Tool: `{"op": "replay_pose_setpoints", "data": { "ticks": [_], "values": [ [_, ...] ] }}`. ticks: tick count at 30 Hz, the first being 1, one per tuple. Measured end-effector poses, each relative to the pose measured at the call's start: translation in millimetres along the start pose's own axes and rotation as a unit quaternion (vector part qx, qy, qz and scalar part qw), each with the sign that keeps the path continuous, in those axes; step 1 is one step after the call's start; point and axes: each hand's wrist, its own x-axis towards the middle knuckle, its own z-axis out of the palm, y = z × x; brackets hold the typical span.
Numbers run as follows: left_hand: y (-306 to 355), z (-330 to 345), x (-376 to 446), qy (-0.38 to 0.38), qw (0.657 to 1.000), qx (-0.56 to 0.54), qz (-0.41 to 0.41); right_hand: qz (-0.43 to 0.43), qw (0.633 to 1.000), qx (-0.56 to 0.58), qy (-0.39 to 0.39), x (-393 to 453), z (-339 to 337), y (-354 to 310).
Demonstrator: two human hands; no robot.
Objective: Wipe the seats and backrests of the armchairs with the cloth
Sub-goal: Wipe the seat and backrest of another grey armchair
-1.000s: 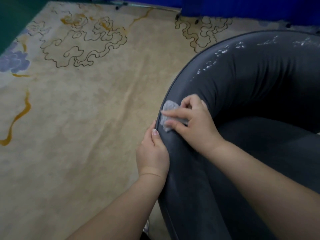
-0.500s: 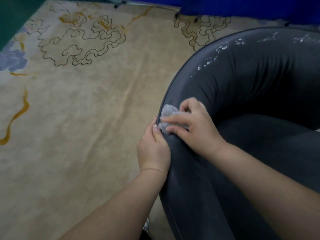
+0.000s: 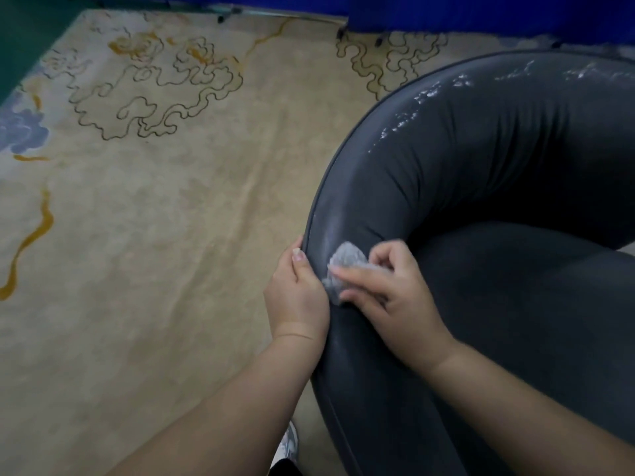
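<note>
On the armchair's [image 3: 481,304] curved backrest [image 3: 515,139], the right hand [image 3: 395,297] is gripping the crumpled cloth [image 3: 343,266], while the left hand [image 3: 299,297] is clutching the edge. White marks [image 3: 426,96] farther along are probably waiting for wiping.

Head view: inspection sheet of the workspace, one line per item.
Surface: dark grey armchair, curved backrest rim with white flaky marks along the top.
Job's things: small crumpled grey cloth pressed on the rim.
Clutter: nothing seen.
Grippers: right hand pinches the cloth against the rim; left hand grips the rim's outer edge beside it.
Cables: nothing seen.
Surroundings: beige carpet with cloud pattern; blue panel behind; shoe tip at the bottom.
</note>
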Motion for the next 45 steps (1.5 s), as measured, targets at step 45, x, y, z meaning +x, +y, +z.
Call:
{"op": "replay_pose_setpoints", "data": {
  "ticks": [45],
  "values": [
    [-8,2,4,-0.015,0.998,-0.049,-0.023,0.036,0.997,0.01,-0.071,-92,-15,-28]
  ]
}}
